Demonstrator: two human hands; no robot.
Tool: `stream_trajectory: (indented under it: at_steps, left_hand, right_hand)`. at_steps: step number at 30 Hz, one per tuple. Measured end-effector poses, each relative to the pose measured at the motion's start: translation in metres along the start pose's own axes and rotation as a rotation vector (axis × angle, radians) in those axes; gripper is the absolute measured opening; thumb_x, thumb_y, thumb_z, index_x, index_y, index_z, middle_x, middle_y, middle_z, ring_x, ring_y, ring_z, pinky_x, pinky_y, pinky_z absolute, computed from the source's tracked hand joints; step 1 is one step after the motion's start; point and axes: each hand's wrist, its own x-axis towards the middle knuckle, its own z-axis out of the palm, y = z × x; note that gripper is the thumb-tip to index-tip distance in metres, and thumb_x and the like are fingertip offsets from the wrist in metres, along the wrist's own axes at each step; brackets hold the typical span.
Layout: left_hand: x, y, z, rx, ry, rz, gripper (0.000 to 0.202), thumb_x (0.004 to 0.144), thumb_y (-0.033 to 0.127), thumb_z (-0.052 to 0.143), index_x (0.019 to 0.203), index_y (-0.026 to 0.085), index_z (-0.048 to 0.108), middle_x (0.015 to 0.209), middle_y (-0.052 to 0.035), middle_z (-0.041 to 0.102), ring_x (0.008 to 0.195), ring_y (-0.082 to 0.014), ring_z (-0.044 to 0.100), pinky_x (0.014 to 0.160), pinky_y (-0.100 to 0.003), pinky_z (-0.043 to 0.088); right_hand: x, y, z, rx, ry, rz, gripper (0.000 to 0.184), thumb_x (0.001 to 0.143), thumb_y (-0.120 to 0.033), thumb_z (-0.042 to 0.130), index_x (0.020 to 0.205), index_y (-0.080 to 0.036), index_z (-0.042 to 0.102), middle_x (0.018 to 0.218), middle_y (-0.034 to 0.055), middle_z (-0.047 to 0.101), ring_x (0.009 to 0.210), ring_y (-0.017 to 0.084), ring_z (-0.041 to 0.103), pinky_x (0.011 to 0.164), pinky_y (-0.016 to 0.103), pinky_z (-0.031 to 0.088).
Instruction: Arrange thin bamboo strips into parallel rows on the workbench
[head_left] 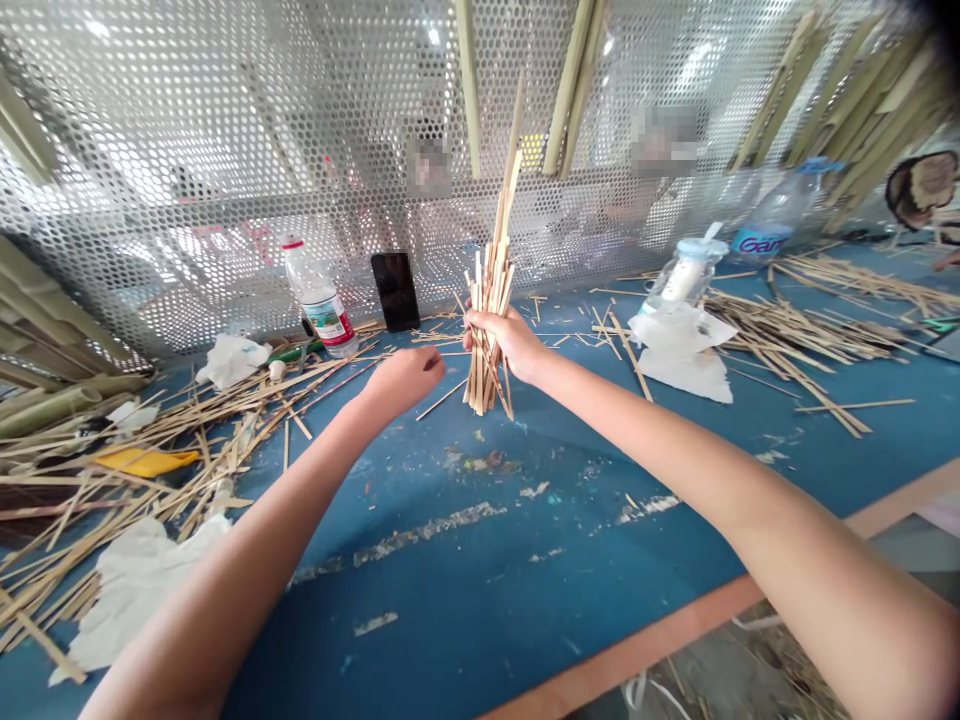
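My right hand [504, 340] is closed round a bundle of thin bamboo strips [491, 290], held upright with its lower ends resting on the blue table [465, 580]. One longer strip sticks up above the rest. My left hand [405, 378] hovers just left of the bundle, fingers curled into a loose fist; I cannot make out anything inside it. A single loose strip [442, 398] lies on the table between both hands.
Heaps of bamboo strips [150, 450] cover the left side, with white tissue [135, 590] and a yellow object [146, 461]. A water bottle [321, 300] and black phone [395, 290] lean by the perforated metal wall. More strips [795, 330], tissue and bottles [686, 275] lie right.
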Motion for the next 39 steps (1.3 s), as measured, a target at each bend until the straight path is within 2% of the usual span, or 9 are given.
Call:
stream_trajectory:
  at_steps: [3, 6, 10, 13, 17, 21, 26, 32, 39]
  left_hand:
    - [-0.001, -0.002, 0.016, 0.06, -0.108, 0.057, 0.029, 0.09, 0.043, 0.053, 0.097, 0.019, 0.067, 0.1, -0.0092, 0.071, 0.094, -0.0247, 0.066, 0.081, -0.031, 0.049]
    - [0.0, -0.003, 0.028, 0.105, -0.155, 0.099, 0.023, 0.089, 0.035, 0.057, 0.101, 0.018, 0.066, 0.106, -0.0103, 0.069, 0.1, -0.0242, 0.065, 0.089, -0.032, 0.048]
    - [0.002, 0.0, 0.035, 0.125, -0.165, 0.077, 0.015, 0.09, 0.022, 0.053, 0.095, 0.017, 0.066, 0.102, -0.0109, 0.069, 0.098, -0.024, 0.065, 0.089, -0.031, 0.048]
    - [0.0, 0.004, 0.037, 0.102, -0.138, 0.039, 0.013, 0.086, 0.018, 0.054, 0.091, 0.016, 0.066, 0.102, -0.0119, 0.07, 0.098, -0.0252, 0.066, 0.088, -0.032, 0.048]
    - [-0.003, 0.002, 0.034, 0.001, -0.062, -0.031, 0.008, 0.082, 0.021, 0.057, 0.084, 0.018, 0.064, 0.097, -0.0099, 0.07, 0.089, -0.0251, 0.066, 0.078, -0.033, 0.048]
    - [0.0, -0.003, 0.026, -0.2, 0.057, -0.09, 0.01, 0.08, 0.028, 0.058, 0.076, 0.019, 0.06, 0.079, -0.0048, 0.068, 0.075, -0.0207, 0.063, 0.068, -0.029, 0.045]
    - [0.001, 0.016, 0.025, -0.513, 0.214, -0.067, 0.016, 0.088, 0.031, 0.047, 0.084, 0.019, 0.056, 0.074, -0.0005, 0.064, 0.067, -0.0142, 0.059, 0.061, -0.024, 0.043]
    - [-0.011, 0.037, 0.04, -0.703, 0.244, -0.014, 0.011, 0.086, 0.028, 0.049, 0.079, 0.02, 0.052, 0.071, 0.002, 0.062, 0.064, -0.0121, 0.058, 0.059, -0.022, 0.043]
    - [-0.015, 0.038, 0.031, -0.642, 0.249, -0.041, 0.01, 0.084, 0.025, 0.052, 0.074, 0.02, 0.05, 0.073, 0.0006, 0.064, 0.063, -0.0124, 0.056, 0.057, -0.023, 0.04]
  right_hand:
    - [0.008, -0.001, -0.009, -0.022, 0.112, 0.009, 0.027, 0.073, -0.031, 0.07, 0.089, -0.022, 0.05, 0.075, -0.0029, 0.057, 0.055, 0.012, 0.057, 0.053, 0.029, 0.047]
    - [0.016, -0.003, -0.021, -0.109, 0.22, -0.08, 0.027, 0.078, -0.032, 0.068, 0.093, -0.023, 0.048, 0.076, -0.004, 0.055, 0.054, 0.011, 0.055, 0.053, 0.027, 0.046]
    - [0.024, -0.004, -0.031, -0.254, 0.213, -0.272, 0.025, 0.083, -0.032, 0.064, 0.098, -0.025, 0.046, 0.079, -0.0035, 0.058, 0.055, 0.01, 0.054, 0.057, 0.028, 0.046]
    - [0.025, 0.003, -0.031, -0.291, 0.2, -0.239, 0.019, 0.083, -0.027, 0.059, 0.094, -0.024, 0.045, 0.074, -0.0042, 0.057, 0.052, 0.011, 0.052, 0.053, 0.028, 0.043]
    - [0.024, 0.013, -0.027, -0.288, 0.231, -0.202, 0.019, 0.081, -0.023, 0.056, 0.094, -0.025, 0.043, 0.069, -0.0066, 0.053, 0.05, 0.01, 0.05, 0.052, 0.027, 0.042]
    - [0.022, 0.015, -0.024, -0.283, 0.278, -0.236, 0.019, 0.08, -0.024, 0.057, 0.095, -0.025, 0.044, 0.07, -0.0068, 0.054, 0.05, 0.01, 0.05, 0.052, 0.026, 0.043]
    - [0.012, 0.015, -0.007, -0.184, 0.359, -0.203, 0.021, 0.076, -0.024, 0.056, 0.094, -0.025, 0.045, 0.069, -0.0067, 0.054, 0.05, 0.01, 0.05, 0.052, 0.026, 0.043]
    - [-0.014, 0.02, 0.026, -0.045, 0.286, -0.132, 0.025, 0.075, -0.037, 0.061, 0.094, -0.024, 0.05, 0.069, -0.0056, 0.052, 0.058, 0.012, 0.054, 0.054, 0.026, 0.045]
    - [-0.025, 0.015, 0.033, -0.058, 0.184, -0.125, 0.04, 0.071, -0.051, 0.072, 0.096, -0.023, 0.056, 0.085, 0.0, 0.062, 0.071, 0.014, 0.057, 0.066, 0.028, 0.049]
